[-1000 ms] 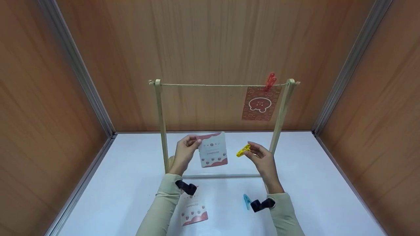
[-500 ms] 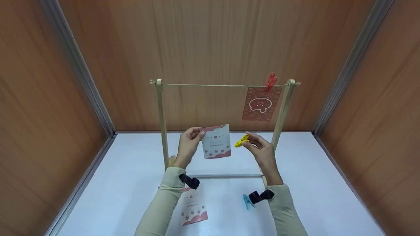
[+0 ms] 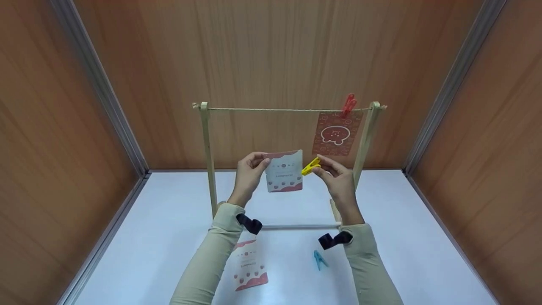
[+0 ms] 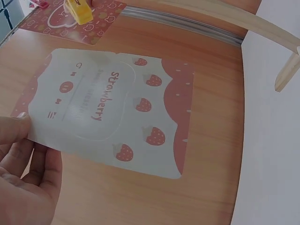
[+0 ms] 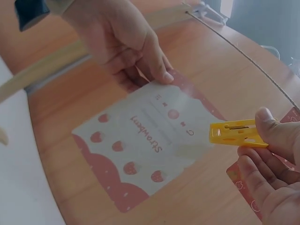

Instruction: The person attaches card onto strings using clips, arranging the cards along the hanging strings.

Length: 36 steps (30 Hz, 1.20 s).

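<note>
My left hand pinches a white and pink strawberry card by its upper left corner; the card hangs below the string, printed side toward me. In the left wrist view the thumb lies over that corner of the card. My right hand pinches a yellow clothespin by its handle ends between thumb and fingers. The clothespin's nose points left, right at the card's right edge. In the right wrist view the clothespin overlaps the edge of the card.
A string spans two wooden posts. A red clothespin holds a red bear card near its right end. Another strawberry card and a blue clothespin lie on the white table.
Both hands have risen toward the string, the left also shifting right with its card. The yellow clothespin has come closer to the card's right edge.
</note>
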Motion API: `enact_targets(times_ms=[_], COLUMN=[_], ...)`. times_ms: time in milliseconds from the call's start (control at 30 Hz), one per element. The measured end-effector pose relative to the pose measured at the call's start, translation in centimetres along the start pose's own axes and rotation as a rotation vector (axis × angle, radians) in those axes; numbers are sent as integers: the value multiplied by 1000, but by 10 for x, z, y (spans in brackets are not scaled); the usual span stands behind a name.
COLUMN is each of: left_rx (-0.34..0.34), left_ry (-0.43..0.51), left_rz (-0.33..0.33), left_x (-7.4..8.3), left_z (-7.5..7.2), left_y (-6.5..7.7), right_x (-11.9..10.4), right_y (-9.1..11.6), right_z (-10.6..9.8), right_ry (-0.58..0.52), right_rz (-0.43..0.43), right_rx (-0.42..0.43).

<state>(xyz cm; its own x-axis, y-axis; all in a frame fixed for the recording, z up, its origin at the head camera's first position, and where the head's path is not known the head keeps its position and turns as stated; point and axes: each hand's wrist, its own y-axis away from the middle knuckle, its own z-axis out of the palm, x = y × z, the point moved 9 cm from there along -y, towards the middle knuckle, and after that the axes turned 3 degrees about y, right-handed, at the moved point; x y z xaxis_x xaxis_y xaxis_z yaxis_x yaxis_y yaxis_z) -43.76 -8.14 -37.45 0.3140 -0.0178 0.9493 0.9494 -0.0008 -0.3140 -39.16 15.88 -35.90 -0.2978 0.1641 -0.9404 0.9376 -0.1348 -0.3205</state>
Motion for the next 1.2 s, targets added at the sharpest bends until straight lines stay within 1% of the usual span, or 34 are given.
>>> enact_targets(times_ms=[233, 600, 867, 1033, 1200], left_rx=[-17, -43, -21, -2, 2], left_ry=[17, 61, 57, 52, 65], left_rz=[9, 91, 157, 169, 186], left_x=[13, 38, 60, 66, 72], left_z=[7, 16, 18, 18, 20], left_y=[-6, -15, -22, -27, -30], right_x=[-16, -42, -64, -74, -81], right_y=[-9, -22, -27, -32, -36], right_z=[-1, -1, -1, -1, -2], right_ry=[0, 6, 8, 10, 33], right_rz=[-62, -162, -224, -242, -246], right_rx=[3, 27, 46, 53, 58])
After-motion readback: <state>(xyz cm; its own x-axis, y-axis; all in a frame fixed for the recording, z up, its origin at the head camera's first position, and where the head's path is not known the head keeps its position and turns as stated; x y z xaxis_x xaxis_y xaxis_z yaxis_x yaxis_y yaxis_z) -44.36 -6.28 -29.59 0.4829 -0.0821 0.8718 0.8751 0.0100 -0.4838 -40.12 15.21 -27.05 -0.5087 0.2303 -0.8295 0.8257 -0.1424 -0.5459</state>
